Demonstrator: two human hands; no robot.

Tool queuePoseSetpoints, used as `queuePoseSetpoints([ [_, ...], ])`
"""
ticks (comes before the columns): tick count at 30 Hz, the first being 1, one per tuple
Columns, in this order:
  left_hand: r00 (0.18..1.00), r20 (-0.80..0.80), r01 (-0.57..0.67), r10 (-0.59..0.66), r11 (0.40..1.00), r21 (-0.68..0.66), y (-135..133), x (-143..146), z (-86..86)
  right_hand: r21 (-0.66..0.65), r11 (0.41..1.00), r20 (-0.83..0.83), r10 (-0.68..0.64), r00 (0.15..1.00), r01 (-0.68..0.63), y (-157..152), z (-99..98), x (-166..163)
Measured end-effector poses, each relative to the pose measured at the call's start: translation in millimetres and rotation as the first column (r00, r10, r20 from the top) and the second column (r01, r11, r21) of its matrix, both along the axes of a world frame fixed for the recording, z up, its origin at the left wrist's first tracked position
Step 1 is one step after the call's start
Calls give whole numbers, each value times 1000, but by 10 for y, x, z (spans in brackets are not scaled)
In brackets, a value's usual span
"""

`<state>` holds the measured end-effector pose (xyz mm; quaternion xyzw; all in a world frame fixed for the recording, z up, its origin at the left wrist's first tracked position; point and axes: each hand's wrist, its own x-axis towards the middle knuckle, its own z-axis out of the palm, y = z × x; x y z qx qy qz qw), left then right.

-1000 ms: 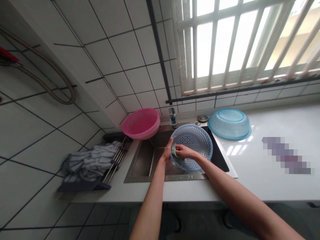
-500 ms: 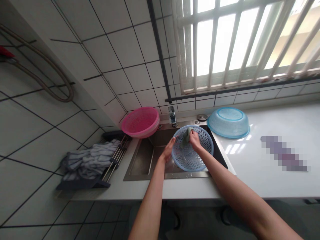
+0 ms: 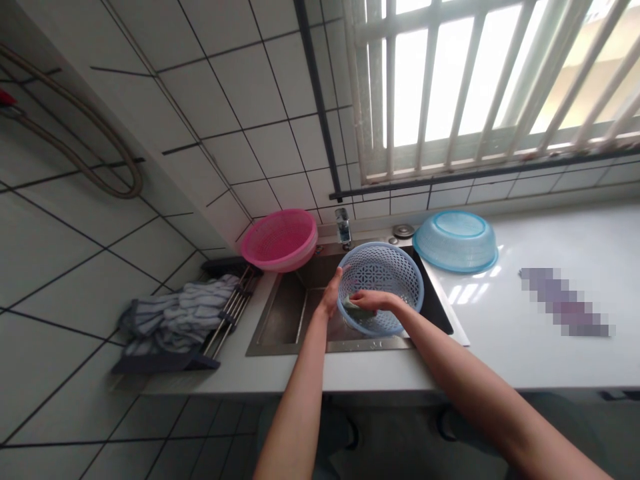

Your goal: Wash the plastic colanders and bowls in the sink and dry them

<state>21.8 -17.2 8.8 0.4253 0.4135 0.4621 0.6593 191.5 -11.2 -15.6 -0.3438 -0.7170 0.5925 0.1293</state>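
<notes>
A light blue plastic colander with a lattice of holes is held tilted over the stainless steel sink. My left hand grips its left rim, the thumb at the edge and the fingers along the outer side, partly hidden. Inside the colander, my right hand is closed on a grey-green cloth and presses it against the lower left of the inner wall. The hand covers part of the cloth.
Behind the sink stands a faucet, with a pink basket at its left. An upturned blue basin and a blurred-out item lie on the right counter. A striped cloth covers a rack at left.
My right hand has moved the cloth down and left, from the far inner wall to the lower left. The colander is tilted more toward me, with my left hand still at its rim.
</notes>
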Motion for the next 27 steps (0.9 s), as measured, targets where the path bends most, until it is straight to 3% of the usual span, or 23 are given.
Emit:
queuePoseSetpoints([
  [5, 998, -68, 4, -12, 993, -118, 7, -18, -3, 232, 971, -251, 0, 968, 60, 14, 5, -93],
  [8, 997, -78, -10, -2, 989, -149, 10, -39, -13, 267, 960, -282, -3, 960, 82, -5, -10, -168],
  [11, 998, -59, 1, -10, 990, -144, 7, -28, -32, 257, 929, -328, -174, 929, 265, -9, -4, -211],
  [13, 997, -43, 51, -59, 986, -161, 0, -8, -47, 201, 860, -408, -362, 838, 469, 21, 25, -204],
  [15, 994, -19, 103, -107, 985, -139, -7, 5, -58, 112, 738, -469, -551, 690, 665, 76, 62, -163],
  [17, 991, -18, 130, -132, 989, -73, -14, -2, -57, 31, 626, -489, -670, 558, 779, 134, 85, -109],
  [18, 989, -37, 140, -142, 989, -41, -17, -14, -49, 9, 600, -491, -694, 526, 800, 156, 86, -87],
  [20, 982, -85, 167, -166, 986, -1, -23, -47, -26, 28, 640, -495, -658, 567, 767, 173, 66, -77],
  [22, 986, -77, 151, -149, 988, 24, -28, -74, -2, 105, 744, -488, -539, 687, 659, 150, 26, -120],
  [25, 1000, -9, 17, -17, 1000, 26, -26, -81, 8, 218, 868, -411, -334, 848, 447, 64, -26, -244],
  [27, 999, -21, -40, 40, 999, 6, -19, -67, -6, 247, 896, -360, -268, 894, 368, 3, -33, -316],
])
